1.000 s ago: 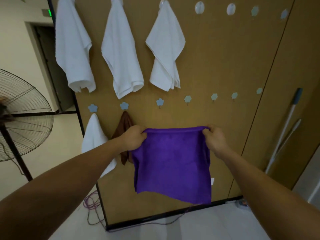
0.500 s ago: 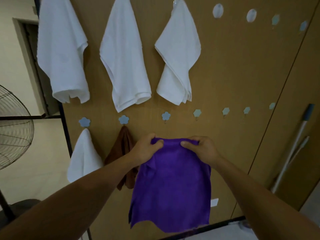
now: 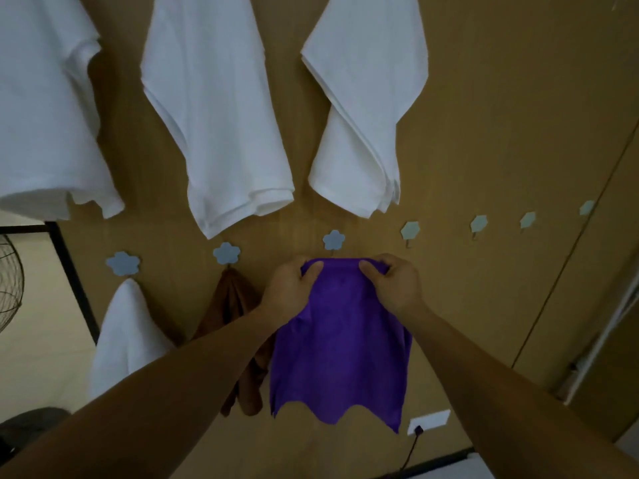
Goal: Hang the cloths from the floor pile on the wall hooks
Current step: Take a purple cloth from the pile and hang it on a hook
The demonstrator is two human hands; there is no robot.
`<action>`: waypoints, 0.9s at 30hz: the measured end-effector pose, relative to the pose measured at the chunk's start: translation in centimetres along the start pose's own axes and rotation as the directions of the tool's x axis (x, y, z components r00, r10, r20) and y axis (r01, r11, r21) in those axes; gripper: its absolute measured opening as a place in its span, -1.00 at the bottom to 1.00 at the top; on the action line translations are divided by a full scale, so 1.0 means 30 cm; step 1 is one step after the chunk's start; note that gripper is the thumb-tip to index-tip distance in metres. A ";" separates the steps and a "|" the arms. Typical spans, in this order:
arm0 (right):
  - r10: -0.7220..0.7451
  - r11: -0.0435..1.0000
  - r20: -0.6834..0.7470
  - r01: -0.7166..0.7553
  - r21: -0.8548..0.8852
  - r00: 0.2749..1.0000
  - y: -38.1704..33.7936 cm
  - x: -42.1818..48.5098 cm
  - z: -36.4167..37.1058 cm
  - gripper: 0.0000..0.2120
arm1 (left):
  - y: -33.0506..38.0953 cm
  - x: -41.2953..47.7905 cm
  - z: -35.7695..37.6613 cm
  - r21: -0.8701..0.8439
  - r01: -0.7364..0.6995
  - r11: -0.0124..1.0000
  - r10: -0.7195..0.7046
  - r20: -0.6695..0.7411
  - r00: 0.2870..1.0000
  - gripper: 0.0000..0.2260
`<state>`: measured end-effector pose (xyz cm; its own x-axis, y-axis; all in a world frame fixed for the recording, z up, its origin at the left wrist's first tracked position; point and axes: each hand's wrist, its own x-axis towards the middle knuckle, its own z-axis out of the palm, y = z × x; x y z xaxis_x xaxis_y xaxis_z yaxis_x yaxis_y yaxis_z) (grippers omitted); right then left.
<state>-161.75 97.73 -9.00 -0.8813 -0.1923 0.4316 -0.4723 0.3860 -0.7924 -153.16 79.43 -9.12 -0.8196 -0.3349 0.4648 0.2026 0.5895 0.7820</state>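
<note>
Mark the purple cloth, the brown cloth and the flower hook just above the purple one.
purple cloth [image 3: 340, 347], head view, centre of hanging face
brown cloth [image 3: 231, 299], head view, upper folds
flower hook [image 3: 334, 240], head view, blue plate

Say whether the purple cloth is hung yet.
Not hung: left hand and right hand grip the purple cloth just below the hook.

I stood facing a brown board wall [image 3: 484, 133] in dim light. A black frame post [image 3: 74, 281] edged it on my left, with a wire fan guard [image 3: 10, 274] beyond. Low on the wall sat a white socket [image 3: 428, 420], a dark cable [image 3: 411, 451] plugged in.
</note>
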 end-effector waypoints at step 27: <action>0.088 0.996 0.085 -0.089 0.007 0.993 0.251 0.246 0.247 -0.76 | -0.211 0.162 0.234 0.065 0.395 0.916 -0.360 -0.299 0.884 -0.82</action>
<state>-171.91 92.53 -14.97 -0.9174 -0.2335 0.3224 -0.3925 0.3955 -0.8304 -162.20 79.23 -14.73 -0.6370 -0.7279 0.2538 -0.1728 0.4557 0.8732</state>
